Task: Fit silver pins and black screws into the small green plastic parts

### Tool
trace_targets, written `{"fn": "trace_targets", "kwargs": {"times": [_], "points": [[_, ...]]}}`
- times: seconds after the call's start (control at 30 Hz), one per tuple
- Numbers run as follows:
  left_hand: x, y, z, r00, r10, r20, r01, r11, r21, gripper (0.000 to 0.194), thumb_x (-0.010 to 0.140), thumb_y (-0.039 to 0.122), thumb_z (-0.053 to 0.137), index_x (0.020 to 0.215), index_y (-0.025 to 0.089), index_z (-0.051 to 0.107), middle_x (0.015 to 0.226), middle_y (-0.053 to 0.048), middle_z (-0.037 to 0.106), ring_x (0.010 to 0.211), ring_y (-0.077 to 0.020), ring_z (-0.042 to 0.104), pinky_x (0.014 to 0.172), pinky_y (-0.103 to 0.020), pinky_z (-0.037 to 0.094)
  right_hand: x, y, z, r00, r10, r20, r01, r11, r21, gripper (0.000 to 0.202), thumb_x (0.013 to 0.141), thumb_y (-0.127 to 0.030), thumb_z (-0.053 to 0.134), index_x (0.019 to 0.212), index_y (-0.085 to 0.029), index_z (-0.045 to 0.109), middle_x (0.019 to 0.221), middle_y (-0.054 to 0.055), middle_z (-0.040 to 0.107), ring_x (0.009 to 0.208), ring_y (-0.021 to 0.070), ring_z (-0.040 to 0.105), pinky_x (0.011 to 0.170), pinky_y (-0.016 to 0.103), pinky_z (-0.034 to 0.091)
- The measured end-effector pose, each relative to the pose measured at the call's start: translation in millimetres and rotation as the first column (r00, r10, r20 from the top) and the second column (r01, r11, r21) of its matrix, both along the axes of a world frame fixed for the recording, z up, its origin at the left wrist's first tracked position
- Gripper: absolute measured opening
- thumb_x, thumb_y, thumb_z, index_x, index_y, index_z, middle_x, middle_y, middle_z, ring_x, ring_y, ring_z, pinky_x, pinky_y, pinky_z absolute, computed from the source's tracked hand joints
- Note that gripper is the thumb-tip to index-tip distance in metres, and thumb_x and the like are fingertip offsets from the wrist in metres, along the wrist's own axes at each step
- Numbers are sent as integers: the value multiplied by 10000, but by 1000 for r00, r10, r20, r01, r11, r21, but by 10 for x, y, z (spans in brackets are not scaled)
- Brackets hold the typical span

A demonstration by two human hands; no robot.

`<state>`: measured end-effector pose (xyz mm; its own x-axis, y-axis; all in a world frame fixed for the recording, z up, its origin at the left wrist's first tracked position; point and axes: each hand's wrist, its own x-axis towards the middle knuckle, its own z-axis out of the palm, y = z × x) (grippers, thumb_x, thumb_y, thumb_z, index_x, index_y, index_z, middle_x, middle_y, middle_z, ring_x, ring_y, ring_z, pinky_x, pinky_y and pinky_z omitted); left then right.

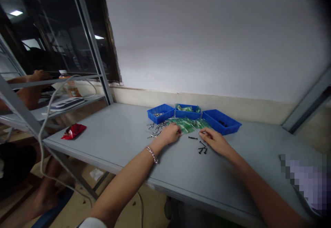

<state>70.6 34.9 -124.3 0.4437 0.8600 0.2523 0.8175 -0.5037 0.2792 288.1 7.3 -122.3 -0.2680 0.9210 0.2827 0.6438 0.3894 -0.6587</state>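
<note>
My left hand is over the grey table beside a scatter of silver screws, its fingers curled near green-printed plastic bags; what it holds, if anything, is hidden. To the right, my right hand has its thumb and forefinger close together near the bags' edge, and anything between them is too small to name. Several black screws lie between the hands. Behind stand a blue bin with silver screws, a middle blue bin with green bags and a right blue bin with black parts.
A red packet lies at the table's left. A pixelated object is at the right edge. Beyond the metal frame are a power strip, a bottle, a white cable and another person's arm.
</note>
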Motion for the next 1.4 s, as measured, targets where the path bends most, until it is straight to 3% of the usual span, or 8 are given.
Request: {"fn": "trace_targets", "kwargs": {"times": [0.17, 0.37, 0.5, 0.6, 0.8, 0.9, 1.1, 1.4], "points": [[140, -137, 70, 987, -151, 47, 144, 981, 128, 156, 805, 258, 504, 880, 170, 610, 897, -71, 578, 823, -186, 559, 747, -295, 439, -32, 11, -52, 1000, 29, -11, -29, 999, 27, 233, 805, -383, 426, 805, -190, 558, 604, 6, 537, 594, 159, 515, 540, 266, 378], [310, -307, 110, 963, -267, -49, 271, 939, 211, 215, 857, 301, 444, 930, 150, 579, 907, -74, 561, 786, -181, 549, 658, -278, 431, -70, 26, -67, 993, 118, 2, -118, 993, 18, 283, 796, -375, 405, 610, -186, 506, 570, -2, 496, 565, 145, 466, 533, 264, 353], [316, -318, 102, 962, -274, -4, 269, 941, 204, 230, 862, 321, 441, 951, 151, 567, 933, -77, 552, 816, -180, 541, 691, -281, 429, -74, 13, -34, 991, 128, -33, -128, 992, 4, 293, 783, -384, 408, 566, -193, 458, 548, -11, 458, 547, 137, 444, 519, 256, 339], [292, -273, 113, 960, -226, 163, 194, 962, 191, 267, 857, 367, 445, 954, 147, 562, 953, -80, 556, 859, -181, 530, 754, -290, 420, -59, 11, -24, 991, 95, -90, -96, 995, 1, 310, 793, -410, 404, 573, -195, 446, 544, -13, 455, 541, 131, 446, 520, 252, 345], [209, -137, 141, 889, -59, 454, 92, 994, -51, 418, 908, 314, 280, 736, 123, 609, 749, -58, 614, 727, -154, 536, 733, -279, 396, -45, -1, 20, 990, 22, -139, -28, 999, -43, 330, 778, -454, 411, 562, -204, 419, 516, -13, 454, 496, 124, 449, 503, 251, 355], [200, -123, 125, 878, -28, 479, 132, 974, -185, 409, 890, 339, 313, 728, 124, 621, 739, -53, 628, 678, -143, 528, 682, -261, 393, -52, -8, 26, 989, 19, -147, -25, 999, -40, 318, 775, -445, 417, 568, -203, 431, 518, -11, 460, 494, 125, 451, 494, 250, 354], [239, -124, 68, 872, -55, 486, 185, 957, -223, 408, 875, 345, 334, 690, 127, 626, 687, -38, 613, 633, -128, 497, 639, -247, 376, -51, 3, 15, 987, -3, -161, -4, 999, -43, 321, 774, -447, 416, 572, -200, 448, 512, -10, 469, 499, 127, 458, 498, 251, 362], [275, -145, 67, 821, 58, 568, 206, 897, -390, 440, 876, 366, 336, 650, 115, 616, 457, 13, 426, 463, -95, 359, 505, -234, 301, -65, 3, 23, 981, 11, -195, -23, 998, -60, 324, 745, -476, 438, 567, -205, 440, 516, -11, 469, 498, 127, 465, 503, 255, 370]]}}
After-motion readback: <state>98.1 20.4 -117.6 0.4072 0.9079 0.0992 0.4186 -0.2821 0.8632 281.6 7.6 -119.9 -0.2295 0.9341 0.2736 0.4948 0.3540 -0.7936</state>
